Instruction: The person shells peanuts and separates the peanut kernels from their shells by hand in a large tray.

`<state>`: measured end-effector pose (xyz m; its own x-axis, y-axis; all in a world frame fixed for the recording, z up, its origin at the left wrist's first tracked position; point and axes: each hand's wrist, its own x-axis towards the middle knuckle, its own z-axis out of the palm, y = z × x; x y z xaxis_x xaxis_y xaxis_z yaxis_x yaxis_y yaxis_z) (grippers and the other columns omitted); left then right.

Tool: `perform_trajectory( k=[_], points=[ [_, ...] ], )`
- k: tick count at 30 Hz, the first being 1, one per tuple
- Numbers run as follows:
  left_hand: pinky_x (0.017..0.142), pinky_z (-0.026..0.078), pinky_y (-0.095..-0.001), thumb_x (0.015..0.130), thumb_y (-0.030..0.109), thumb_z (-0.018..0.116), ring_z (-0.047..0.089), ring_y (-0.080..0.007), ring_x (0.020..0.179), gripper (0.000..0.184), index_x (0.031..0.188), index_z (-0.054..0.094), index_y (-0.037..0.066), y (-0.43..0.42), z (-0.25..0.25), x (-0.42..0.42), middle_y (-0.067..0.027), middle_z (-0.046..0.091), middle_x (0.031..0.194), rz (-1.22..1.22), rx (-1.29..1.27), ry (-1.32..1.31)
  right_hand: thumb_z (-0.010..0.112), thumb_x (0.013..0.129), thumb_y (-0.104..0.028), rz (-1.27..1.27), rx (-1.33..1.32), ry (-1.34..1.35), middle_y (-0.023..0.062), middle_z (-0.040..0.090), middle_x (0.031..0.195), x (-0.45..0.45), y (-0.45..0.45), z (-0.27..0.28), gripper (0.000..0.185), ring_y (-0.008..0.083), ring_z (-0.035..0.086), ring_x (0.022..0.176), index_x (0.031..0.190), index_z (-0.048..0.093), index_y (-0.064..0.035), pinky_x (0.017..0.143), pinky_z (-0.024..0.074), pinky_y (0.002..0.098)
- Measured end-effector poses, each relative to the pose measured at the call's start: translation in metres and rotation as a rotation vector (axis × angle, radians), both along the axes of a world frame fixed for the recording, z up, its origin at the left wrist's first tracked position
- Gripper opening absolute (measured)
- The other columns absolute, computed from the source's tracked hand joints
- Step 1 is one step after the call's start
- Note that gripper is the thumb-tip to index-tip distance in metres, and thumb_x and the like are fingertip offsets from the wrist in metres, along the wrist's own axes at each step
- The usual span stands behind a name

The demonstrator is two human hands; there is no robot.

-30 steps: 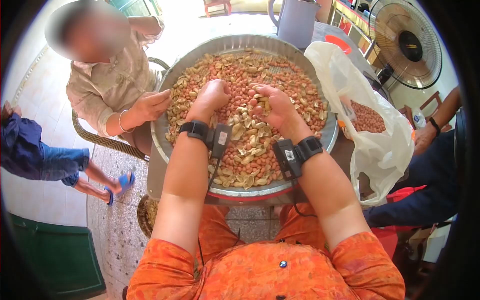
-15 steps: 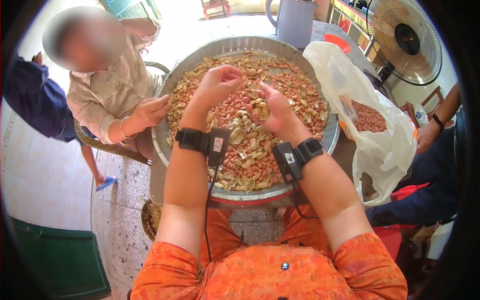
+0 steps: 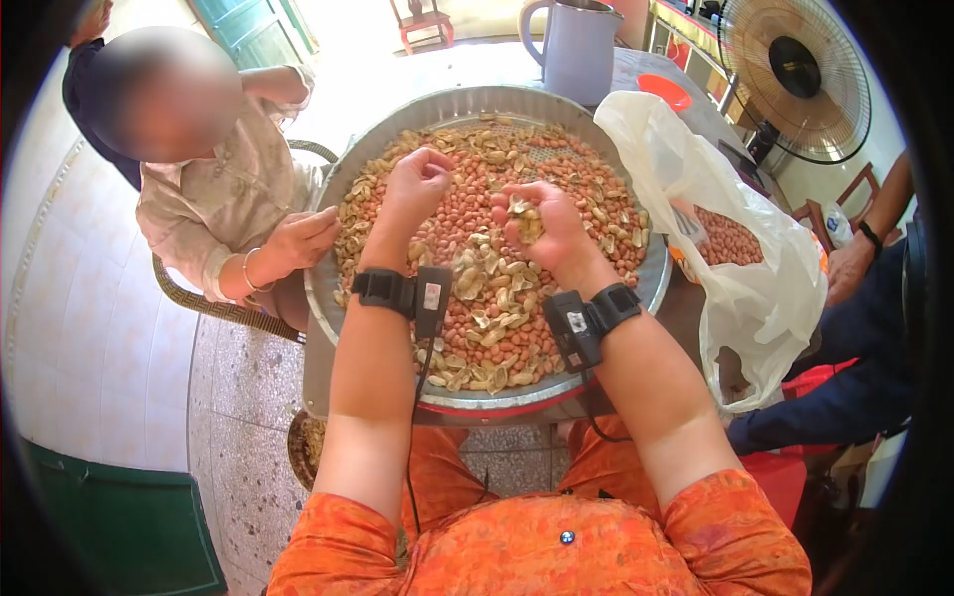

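A large round metal tray [image 3: 324, 268] holds red-skinned peanut kernels [image 3: 465, 214] mixed with pale peanut shells [image 3: 489, 260]. Over its left half, my left hand [image 3: 419, 187] is raised with the fingertips pinched together; whatever is between them is too small to make out. Palm up, my right hand [image 3: 545, 224] curls around several peanut shells [image 3: 525, 221] over the tray's right half. Both wrists wear black straps with small boxes.
A seated person [image 3: 219, 189] has a hand at the tray's left rim. To the right are a plastic bag [image 3: 760, 298] beside more kernels [image 3: 725, 236], another person's hand [image 3: 848, 266] and a fan [image 3: 795, 74]. Behind stand a grey jug [image 3: 581, 50] and a red dish [image 3: 664, 91].
My left hand has moved slightly left and away from my right hand, which has curled more around the shells. The person walking at the left has moved up behind the seated person.
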<state>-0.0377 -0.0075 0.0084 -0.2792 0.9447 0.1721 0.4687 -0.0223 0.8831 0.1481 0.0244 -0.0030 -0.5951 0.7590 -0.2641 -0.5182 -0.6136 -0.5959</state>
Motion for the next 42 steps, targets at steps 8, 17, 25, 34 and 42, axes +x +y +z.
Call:
perform_trajectory(
  k=[8,17,25,34,42],
  points=[
    [0.043,0.039,-0.0171,0.082,0.017,0.053,0.052,-0.0057,0.054,0.015,0.086,0.056,0.002,0.002,0.005,0.025,-0.0011,0.056,0.067,-0.088,0.046,-0.070,0.029,0.090,-0.035,0.086,-0.039,-0.034,0.0111,0.055,0.085,-0.004,0.000,-0.003,0.038,0.0171,0.054,0.068,0.100,0.045,-0.0028,0.052,0.0453,0.0259],
    [0.053,0.046,-0.0321,0.079,0.027,0.054,0.057,-0.0206,0.060,0.027,0.086,0.057,0.002,0.015,-0.029,0.038,-0.0102,0.059,0.070,-0.152,-0.074,0.573,0.045,0.083,-0.023,-0.219,0.285,-0.156,0.0016,0.050,0.066,-0.011,0.005,-0.015,0.020,0.0114,0.047,0.056,0.082,0.053,-0.0051,0.047,0.0368,0.0243],
    [0.071,0.046,-0.0359,0.064,0.033,0.066,0.058,-0.0284,0.079,0.042,0.098,0.059,0.009,-0.011,0.004,0.064,-0.0148,0.061,0.085,-0.492,-0.394,0.655,0.052,0.077,-0.021,-0.443,0.591,-0.309,-0.0001,0.052,0.062,-0.010,-0.009,0.000,0.023,0.0081,0.046,0.061,0.063,0.055,-0.0038,0.062,0.0351,0.0226],
    [0.065,0.045,-0.0328,0.070,0.016,0.057,0.054,-0.0224,0.073,0.022,0.089,0.055,0.004,0.005,-0.038,0.058,-0.0114,0.058,0.081,-0.647,-0.073,0.519,0.054,0.075,-0.015,-0.238,1.017,-0.464,0.0044,0.056,0.065,-0.011,-0.008,-0.008,0.015,0.0116,0.051,0.060,0.072,0.058,-0.0009,0.056,0.0417,0.0262],
    [0.079,0.041,-0.0312,0.072,0.017,0.058,0.050,-0.0203,0.088,0.025,0.093,0.054,0.004,0.009,-0.045,0.057,-0.0120,0.055,0.094,-0.661,-0.043,0.576,0.056,0.073,-0.016,-0.238,1.178,-0.603,0.0085,0.058,0.068,-0.012,-0.011,-0.009,0.016,0.0153,0.055,0.064,0.076,0.059,-0.0012,0.061,0.0444,0.0282]
  ],
)
